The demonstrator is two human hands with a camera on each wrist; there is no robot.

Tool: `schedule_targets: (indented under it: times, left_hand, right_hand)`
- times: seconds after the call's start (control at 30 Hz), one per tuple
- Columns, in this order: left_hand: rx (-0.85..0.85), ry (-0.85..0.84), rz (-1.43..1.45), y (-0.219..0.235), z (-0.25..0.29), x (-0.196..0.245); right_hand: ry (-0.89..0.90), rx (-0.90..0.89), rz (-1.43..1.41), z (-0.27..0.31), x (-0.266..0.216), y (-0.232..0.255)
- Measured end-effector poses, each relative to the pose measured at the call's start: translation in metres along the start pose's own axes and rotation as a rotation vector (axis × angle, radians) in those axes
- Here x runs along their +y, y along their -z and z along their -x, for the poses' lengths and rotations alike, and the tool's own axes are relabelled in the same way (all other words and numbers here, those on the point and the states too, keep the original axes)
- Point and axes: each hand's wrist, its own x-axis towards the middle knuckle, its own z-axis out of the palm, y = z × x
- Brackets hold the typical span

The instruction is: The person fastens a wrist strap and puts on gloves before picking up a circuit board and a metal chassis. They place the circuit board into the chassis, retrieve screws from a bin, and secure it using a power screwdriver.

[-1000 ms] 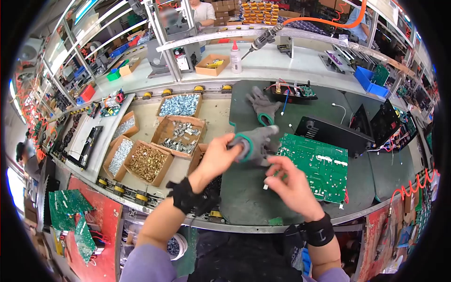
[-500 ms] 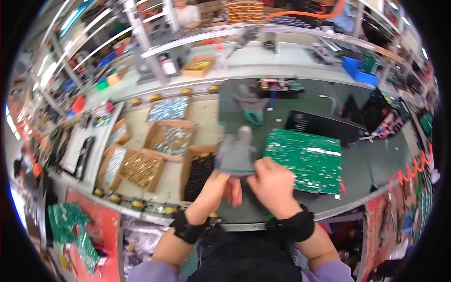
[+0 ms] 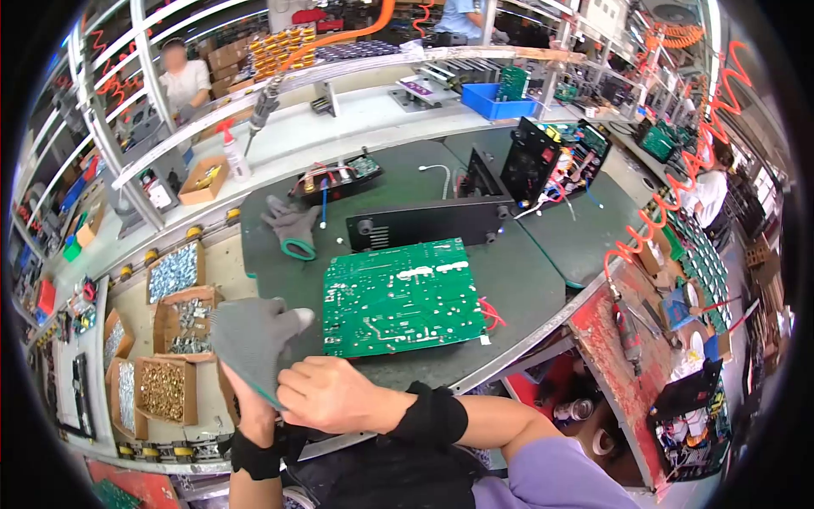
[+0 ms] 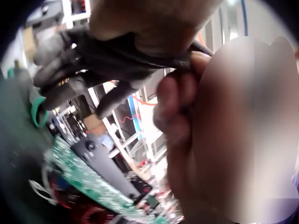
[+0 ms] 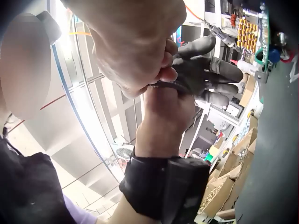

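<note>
A grey work glove (image 3: 251, 338) with a green cuff covers the fingers of my left hand (image 3: 248, 400), whose heel and wrist are bare. Its fingers look stretched out in the right wrist view. My right hand (image 3: 332, 395) pinches the glove's cuff on the thumb side, fingers curled over the edge. A second grey glove (image 3: 291, 226) lies on the green mat (image 3: 526, 288), well beyond the hands. To the right of the gloved hand, a large green circuit board (image 3: 398, 297) lies flat on the mat.
Behind the board stands a black metal panel (image 3: 432, 224). An open black chassis (image 3: 532, 161) with wiring is farther right. Cardboard boxes of metal parts (image 3: 175, 271) and brass fasteners (image 3: 166, 390) line the left. A coiled orange hose (image 3: 632, 242) hangs at right.
The loosely held glove has been turned fingers-up and drawn over my left hand. My right hand has closed on its cuff. The head view has swung right.
</note>
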Motion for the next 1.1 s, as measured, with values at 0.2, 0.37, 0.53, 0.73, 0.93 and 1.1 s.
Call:
schedule_targets:
  times: [0.2, 0.37, 0.53, 0.73, 0.93, 1.1]
  left_hand:
    - [0.341, 0.006, 1.163, 0.007, -0.033, 0.028]
    - [0.18, 0.17, 1.787, 0.028, -0.031, -0.024]
    - [0.489, 0.308, 1.81, 0.0, 0.012, -0.07]
    - [0.407, 0.234, 1.652, 0.0, -0.039, -0.032]
    - [0.168, 0.078, 1.549, -0.008, -0.08, -0.032]
    - [0.181, -0.031, 1.714, -0.013, -0.07, -0.048]
  right_hand:
    - [-0.084, -0.013, 0.109, -0.001, -0.002, 0.002]
    - [-0.231, -0.004, 0.45, 0.026, 0.031, 0.121]
    - [-0.908, -0.076, 1.014, 0.188, 0.143, 0.244]
    - [-1.072, -0.359, 0.989, 0.259, 0.179, 0.296]
    - [-0.967, -0.577, 1.131, 0.252, 0.181, 0.307]
    - [-1.06, -0.639, 1.18, 0.25, 0.194, 0.334]
